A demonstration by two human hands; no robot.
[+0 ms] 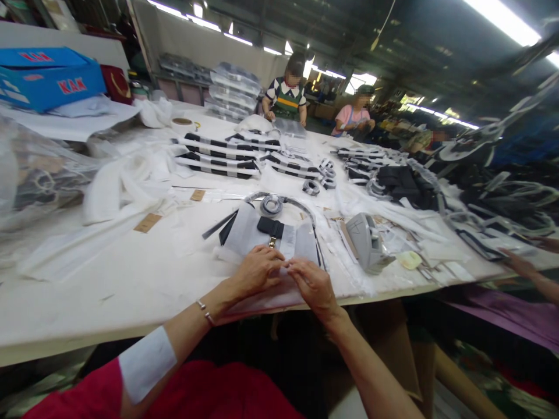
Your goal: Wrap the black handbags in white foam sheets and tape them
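Note:
A handbag (242, 233) covered with thin white wrapping lies in front of me. Its black strap tab (269, 226) ends in a gold-coloured clasp (272, 241), and a wrapped coil (271, 205) rests at its back edge. My left hand (258, 272) is bent over the bag's near edge with its fingers closed. Beside it my right hand (313, 286) makes a pinch, and the fingertips of both hands meet just below the clasp. Whatever small thing they pinch cannot be made out.
To the right stands a grey tape dispenser (367, 241). Brown cards (147, 222) and white foam strips (105, 192) lie left. Farther back are wrapped black-and-white pieces (218, 157) and a blue box (50, 78). Co-workers sit across; another person's hand (519, 265) reaches in from the right.

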